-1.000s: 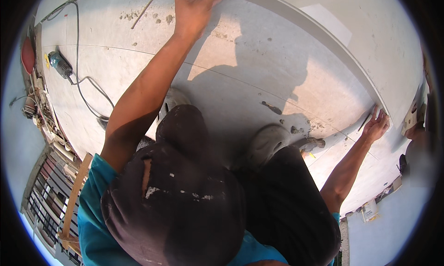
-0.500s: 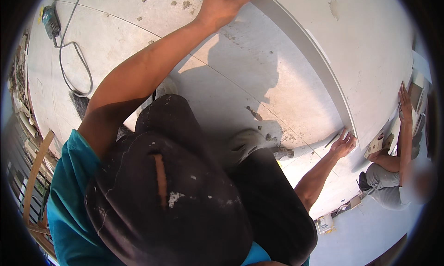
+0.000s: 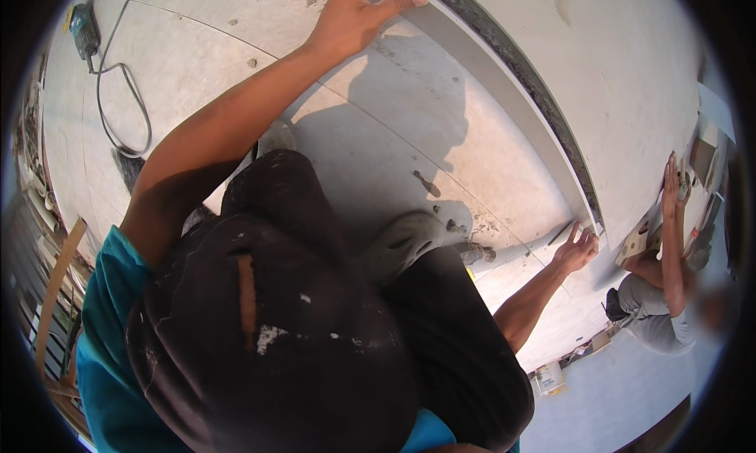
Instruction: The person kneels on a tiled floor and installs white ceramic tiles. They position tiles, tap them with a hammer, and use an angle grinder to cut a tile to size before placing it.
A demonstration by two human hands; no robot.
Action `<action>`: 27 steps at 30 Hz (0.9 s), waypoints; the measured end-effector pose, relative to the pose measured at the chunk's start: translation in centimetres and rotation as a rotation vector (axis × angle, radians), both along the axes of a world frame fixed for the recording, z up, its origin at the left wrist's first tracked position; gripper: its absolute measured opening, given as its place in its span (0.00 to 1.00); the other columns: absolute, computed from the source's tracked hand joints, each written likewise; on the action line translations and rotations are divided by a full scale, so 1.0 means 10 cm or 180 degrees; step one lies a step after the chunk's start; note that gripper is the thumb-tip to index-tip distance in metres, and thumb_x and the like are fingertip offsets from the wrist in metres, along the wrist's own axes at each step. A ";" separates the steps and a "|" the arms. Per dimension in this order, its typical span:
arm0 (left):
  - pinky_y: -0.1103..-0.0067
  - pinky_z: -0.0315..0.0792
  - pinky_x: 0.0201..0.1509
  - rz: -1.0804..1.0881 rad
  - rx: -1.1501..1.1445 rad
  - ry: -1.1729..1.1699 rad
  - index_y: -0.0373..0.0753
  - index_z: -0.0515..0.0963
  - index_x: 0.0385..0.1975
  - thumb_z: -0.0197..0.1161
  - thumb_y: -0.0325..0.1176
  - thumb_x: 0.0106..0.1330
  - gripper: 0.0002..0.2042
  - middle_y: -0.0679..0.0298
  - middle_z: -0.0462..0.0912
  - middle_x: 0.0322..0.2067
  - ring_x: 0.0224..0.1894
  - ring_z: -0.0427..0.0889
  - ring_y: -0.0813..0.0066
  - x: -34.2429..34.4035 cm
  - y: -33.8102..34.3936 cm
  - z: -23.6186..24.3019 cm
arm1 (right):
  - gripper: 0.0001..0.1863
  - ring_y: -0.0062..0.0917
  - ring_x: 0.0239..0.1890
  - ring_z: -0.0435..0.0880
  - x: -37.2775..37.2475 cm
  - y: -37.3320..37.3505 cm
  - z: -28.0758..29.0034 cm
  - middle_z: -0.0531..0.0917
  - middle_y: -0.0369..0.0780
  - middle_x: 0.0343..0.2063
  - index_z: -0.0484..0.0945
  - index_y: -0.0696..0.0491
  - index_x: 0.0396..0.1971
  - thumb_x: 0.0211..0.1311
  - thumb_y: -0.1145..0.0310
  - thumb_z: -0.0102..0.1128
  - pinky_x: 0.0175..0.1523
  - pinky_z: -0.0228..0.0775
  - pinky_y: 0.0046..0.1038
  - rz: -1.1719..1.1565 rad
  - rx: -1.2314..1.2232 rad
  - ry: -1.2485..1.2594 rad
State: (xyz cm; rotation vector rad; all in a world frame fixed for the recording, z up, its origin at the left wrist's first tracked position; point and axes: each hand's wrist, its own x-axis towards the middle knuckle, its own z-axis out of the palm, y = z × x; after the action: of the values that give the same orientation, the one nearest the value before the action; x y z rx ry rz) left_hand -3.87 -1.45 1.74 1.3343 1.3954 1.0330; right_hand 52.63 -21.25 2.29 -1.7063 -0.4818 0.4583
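Note:
A long, thin grey strip (image 3: 516, 98) stands on edge along a pale flat panel (image 3: 630, 83). Its upper edge is pale, and a dark, rough band (image 3: 546, 98) shows between strip and panel. At the strip's far left end, my left hand (image 3: 364, 16) grips it, thumb on the near face and the other fingers partly hidden. My right hand (image 3: 577, 250) pinches the other end with bent fingers. A thin dark piece (image 3: 560, 232) lies close beside those fingers; whether I touch it cannot be told.
Pale floor tiles (image 3: 197, 51) carry crumbs of debris (image 3: 425, 183). A corded power tool (image 3: 84, 31) lies at far left, its cable (image 3: 130, 83) looping nearer. Another person (image 3: 657, 295) crouches at right, hands raised by the panel. A white container (image 3: 549, 378) stands at lower right.
The strip has come away from the panel toward me, uncovering the dark band. Both my hands have shifted slightly left with it. The other person's hands have come closer together.

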 end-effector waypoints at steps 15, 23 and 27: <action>0.82 0.73 0.30 -0.0409 -0.2322 0.0833 0.35 0.80 0.32 0.63 0.38 0.66 0.11 0.65 0.80 0.27 0.29 0.77 0.80 -0.64 -0.20 0.59 | 0.28 0.28 0.43 0.79 -0.12 -0.50 0.37 0.80 0.43 0.40 0.76 0.62 0.45 0.64 0.48 0.62 0.48 0.72 0.30 0.0447 -0.2018 -0.0324; 0.81 0.73 0.34 -0.0922 -0.2112 0.0240 0.34 0.79 0.38 0.65 0.39 0.63 0.14 0.64 0.81 0.30 0.32 0.78 0.80 -0.82 -0.32 0.87 | 0.14 0.14 0.31 0.74 -0.13 -0.47 0.50 0.79 0.31 0.27 0.77 0.54 0.34 0.68 0.57 0.60 0.38 0.67 0.18 0.0604 -0.1558 0.0259; 0.80 0.73 0.38 -0.2264 -0.2294 0.0249 0.37 0.80 0.39 0.70 0.41 0.59 0.15 0.67 0.82 0.27 0.34 0.79 0.82 -0.96 -0.24 1.23 | 0.12 0.20 0.43 0.80 0.28 -0.34 0.98 0.83 0.37 0.37 0.77 0.56 0.39 0.70 0.61 0.57 0.52 0.71 0.25 0.1044 -0.0994 0.0347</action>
State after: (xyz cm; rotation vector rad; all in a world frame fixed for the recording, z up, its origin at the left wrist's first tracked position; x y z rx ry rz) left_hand -13.47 -3.81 14.03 1.1627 1.0487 -0.0119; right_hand 55.40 -24.65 12.12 -1.8939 -0.6392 0.8976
